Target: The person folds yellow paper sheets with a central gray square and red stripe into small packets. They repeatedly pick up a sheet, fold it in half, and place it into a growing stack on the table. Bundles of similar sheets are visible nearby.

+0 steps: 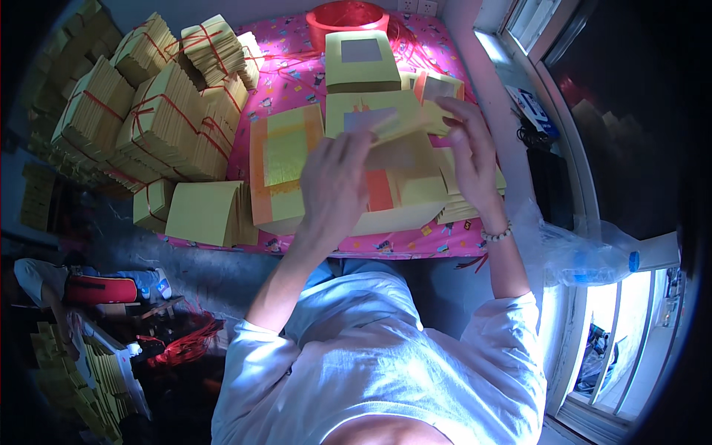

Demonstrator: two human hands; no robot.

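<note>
Over the stacks on the table, a yellow paper sheet (404, 124) is lifted and blurred by motion. My left hand (340, 174) has its fingers curled at the sheet's left end. At the other end, the bent fingers and thumb of my right hand (472, 141) close about its edge. Beneath my hands lies a wide stack of yellow paper (408, 211) with an orange-red patch on top. To its left is a stack with a gold square in an orange border (285, 159). Beyond stands a yellow stack with a grey square (361, 50).
Bundles of yellow paper tied with red string (159, 119) are piled at the left. A red basin (348, 18) stands at the back of the pink patterned table cover (289, 89). A window frame and a plastic bottle (593, 265) are at right. Another person (44, 278) works at lower left.
</note>
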